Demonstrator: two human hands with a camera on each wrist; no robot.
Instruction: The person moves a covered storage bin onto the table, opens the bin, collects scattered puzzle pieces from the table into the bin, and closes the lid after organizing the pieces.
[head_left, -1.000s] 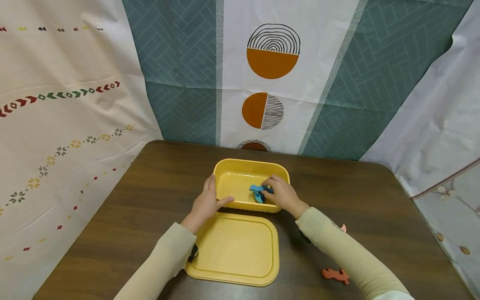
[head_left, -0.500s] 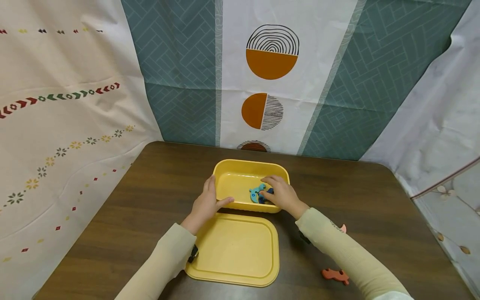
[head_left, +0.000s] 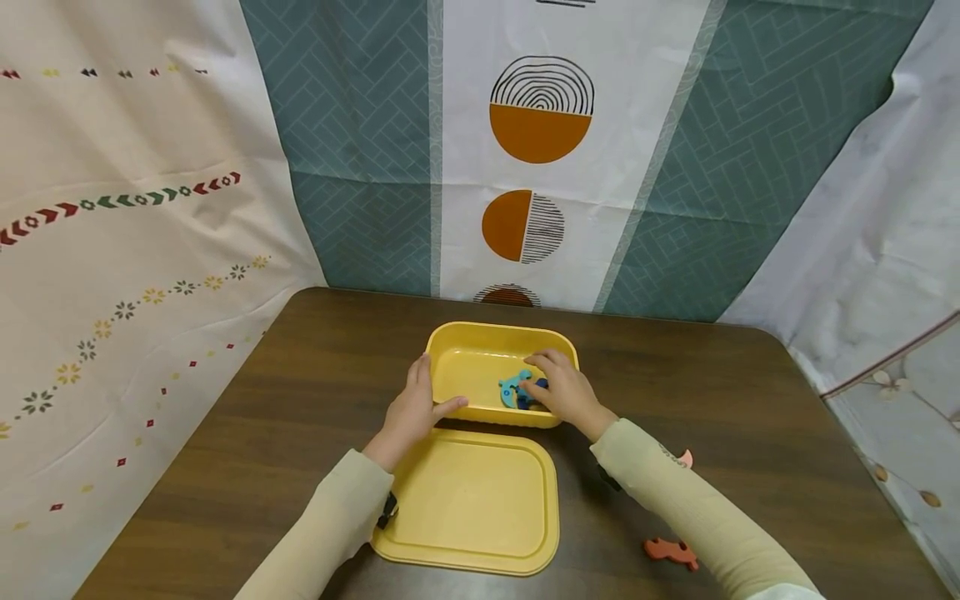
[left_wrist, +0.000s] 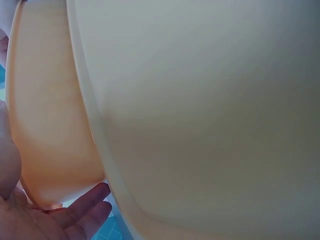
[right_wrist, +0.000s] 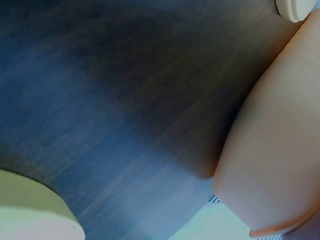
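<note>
Yellow plastic box, open-topped, rounded-rectangular (head_left: pixel 468 375): on the dark brown wood-grain worktop (head_left: pixel 345 358), between the two hands.

Light-blue plastic toy piece, irregular, notched outline (head_left: pixel 507 392): on the box floor, right half, toward the near wall; just beyond the right hand's thumb tip.

Dark-blue plastic toy piece (head_left: pixel 523 403): against the light-blue one, partly covered by the right hand; outline cannot be told.

Left hand (head_left: pixel 408 410): at the box's near left corner, thumb extended across the near rim, fingers fairly straight along the outer left wall; spread wide, well apart from the blue pieces.

Right hand (head_left: pixel 566 392): over the near right corner, reaching inside; thumb and forefinger held apart above the blue pieces. Contact with them cannot be told.

Flat yellow plastic lid, rounded corners, raised border (head_left: pixel 472 500): on the worktop, just on the near side of the box.

Orange-red toy piece, elongated (head_left: pixel 670 552): on the worktop, beside the right sleeve (head_left: pixel 660 483).

Pink piece, small (head_left: pixel 686 457): mostly hidden behind that sleeve.
</note>
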